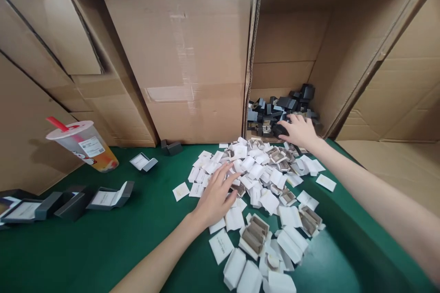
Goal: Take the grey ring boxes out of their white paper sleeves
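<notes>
My left hand (pixel 215 196) lies with its fingers spread on a heap of small white folded card inserts (pixel 256 171), gripping none of them. At the front of the open cardboard box (pixel 285 36), my right hand (pixel 299 132) has its thumb and index finger around a small black box (pixel 280 130). Several more small black boxes (pixel 271 110) are piled inside the carton, some partly behind this hand. Among the white inserts, some show grey-brown hollow undersides, such as one insert (pixel 255 233) near the front.
On the left stands a lidded plastic cup (pixel 85 146) with a red straw, tilted in view. Open black boxes (pixel 110 197) lie in a row on the green table (pixel 144 233). Closed cartons (pixel 185 55) line the back. Another open black box (pixel 143 162) lies near the cup.
</notes>
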The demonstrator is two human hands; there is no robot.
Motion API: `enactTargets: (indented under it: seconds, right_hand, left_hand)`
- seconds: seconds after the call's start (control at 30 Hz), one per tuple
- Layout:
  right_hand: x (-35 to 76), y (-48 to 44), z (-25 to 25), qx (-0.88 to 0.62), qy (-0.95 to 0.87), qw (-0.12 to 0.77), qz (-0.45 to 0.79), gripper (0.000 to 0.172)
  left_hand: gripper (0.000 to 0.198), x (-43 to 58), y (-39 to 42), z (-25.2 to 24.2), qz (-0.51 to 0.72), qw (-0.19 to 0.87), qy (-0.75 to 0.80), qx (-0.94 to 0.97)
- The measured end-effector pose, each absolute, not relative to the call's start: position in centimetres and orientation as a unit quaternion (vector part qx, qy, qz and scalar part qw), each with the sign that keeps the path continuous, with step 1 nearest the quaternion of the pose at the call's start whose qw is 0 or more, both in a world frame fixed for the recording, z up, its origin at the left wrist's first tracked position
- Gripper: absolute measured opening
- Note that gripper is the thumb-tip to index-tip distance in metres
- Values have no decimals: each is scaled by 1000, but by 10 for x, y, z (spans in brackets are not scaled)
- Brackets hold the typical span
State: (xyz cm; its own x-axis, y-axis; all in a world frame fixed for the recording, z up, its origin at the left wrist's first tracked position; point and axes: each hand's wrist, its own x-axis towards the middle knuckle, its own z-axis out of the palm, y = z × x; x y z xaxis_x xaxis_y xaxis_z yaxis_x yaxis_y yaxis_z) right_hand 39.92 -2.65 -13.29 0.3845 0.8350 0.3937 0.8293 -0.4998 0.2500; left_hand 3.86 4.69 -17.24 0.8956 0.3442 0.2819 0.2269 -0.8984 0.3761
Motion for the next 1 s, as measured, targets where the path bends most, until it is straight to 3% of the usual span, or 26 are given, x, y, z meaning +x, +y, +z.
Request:
enactTargets:
  seconds: [0.13,0.27,0.5,0.77,1.0]
  right_hand:
    - [407,9,-134,885,440,73,136,61]
    - [414,26,-130,912,400,49,78,74]
    - [394,29,-139,911,403,2,90,33]
    - [380,-1,-110,884,445,-67,124,35]
    - [360,-79,-92,832,517,-146,137,31]
  left_hand:
    - [42,38,48,-172,180,165,153,958]
    - [42,39,49,-172,180,162,157,957]
    - [40,40,51,-175,178,165,153,958]
    - [38,40,51,-174,194,189,140,952]
    - [36,40,52,-175,215,201,127,947]
